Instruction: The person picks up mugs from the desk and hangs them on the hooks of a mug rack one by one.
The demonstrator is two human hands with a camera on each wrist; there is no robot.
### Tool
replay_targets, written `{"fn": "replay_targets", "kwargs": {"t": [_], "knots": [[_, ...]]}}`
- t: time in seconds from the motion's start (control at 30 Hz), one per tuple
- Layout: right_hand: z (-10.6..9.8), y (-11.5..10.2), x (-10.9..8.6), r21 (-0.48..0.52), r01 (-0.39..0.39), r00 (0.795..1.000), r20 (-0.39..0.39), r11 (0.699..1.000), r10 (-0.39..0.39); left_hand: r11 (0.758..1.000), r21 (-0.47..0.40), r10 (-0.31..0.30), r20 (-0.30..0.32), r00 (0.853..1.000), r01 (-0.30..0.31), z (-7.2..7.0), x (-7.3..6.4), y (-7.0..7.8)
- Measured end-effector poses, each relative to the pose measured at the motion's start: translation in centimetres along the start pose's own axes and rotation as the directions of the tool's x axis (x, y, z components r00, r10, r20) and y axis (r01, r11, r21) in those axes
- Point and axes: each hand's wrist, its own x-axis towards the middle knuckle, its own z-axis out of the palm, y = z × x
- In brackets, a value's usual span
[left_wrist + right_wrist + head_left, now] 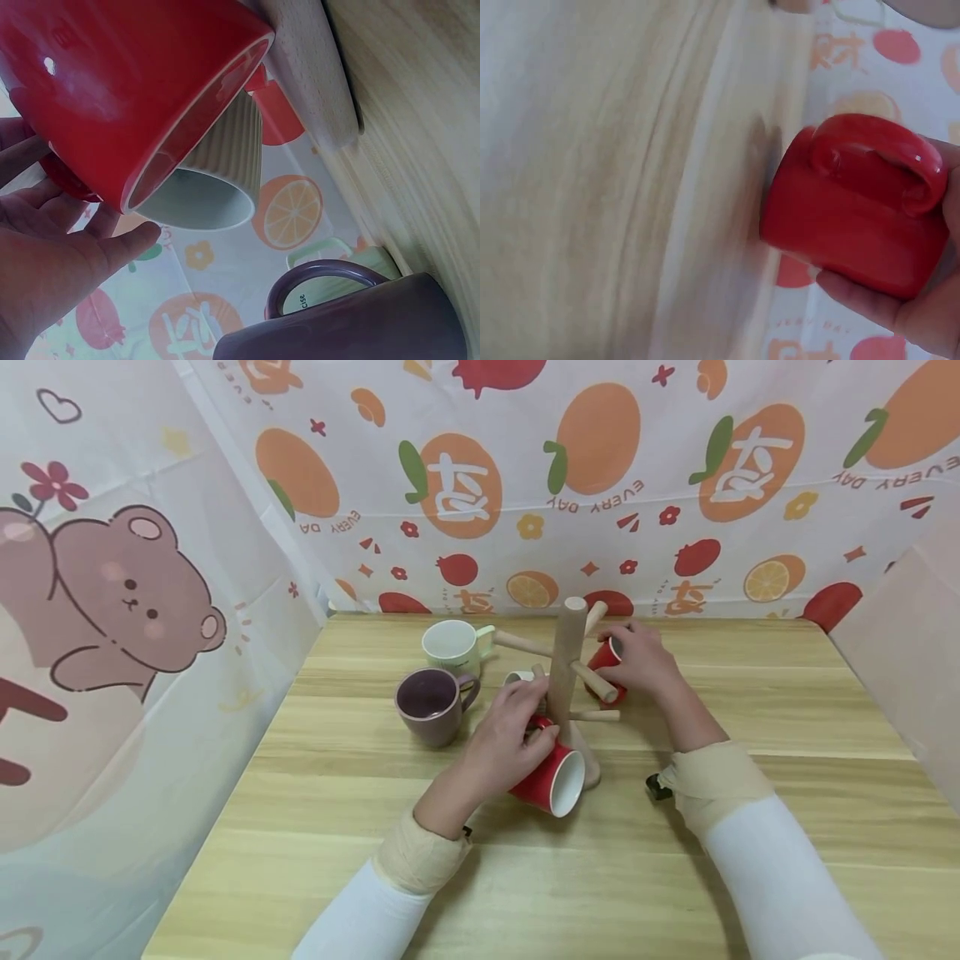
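Observation:
A wooden mug rack (567, 668) with several pegs stands on the table between the hands. My left hand (502, 735) holds a red mug (534, 787) by its handle at the rack's front; the mug lies sideways, white inside facing front right. Whether its handle is on a peg is hidden. My right hand (643, 660) grips another red mug (847, 217) around its body, behind the rack's right side. Its handle points away from the palm in the right wrist view. Beyond the left mug, a ribbed white mug (225, 161) hangs tilted at the rack, mostly hidden in the head view.
Left of the rack stand a purple mug (429, 714) and, behind it, a pale green-handled mug (452, 647). A printed fruit curtain (525, 543) borders the table's back edge. Rack pegs stick out near both hands.

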Motion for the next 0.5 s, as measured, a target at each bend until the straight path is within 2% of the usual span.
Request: {"fn": "replay_targets", "kwargs": {"t": [0.07,0.13,0.27,0.33,0.5], "knots": [[-0.8,0.6,-0.6,0.136,-0.032,0.999,-0.002,0.990,0.032,1.000,-0.001,0.002,0.002,1.000,-0.002,0.0,0.1,0.0],[-1.6,1.0,-1.4,0.267,-0.070,0.997,-0.010,0.961,0.075,1.000,-0.006,0.001,0.004,1.000,-0.001,0.0,0.2,0.0],[-3.2,1.2,-3.2,0.500,-0.115,0.984,-0.061,0.859,0.167,1.000,-0.011,0.004,-0.002,1.000,-0.004,-0.1,0.3,0.1],[-3.6,1.0,-4.0,0.598,-0.087,0.977,-0.104,0.796,0.185,1.000,-0.011,0.013,-0.014,1.000,-0.013,-0.1,0.3,0.1],[-4.4,0.2,-5.8,0.804,0.082,0.955,-0.233,0.589,0.185,0.998,-0.006,0.059,-0.048,0.997,-0.059,-0.2,0.2,0.0]]}}
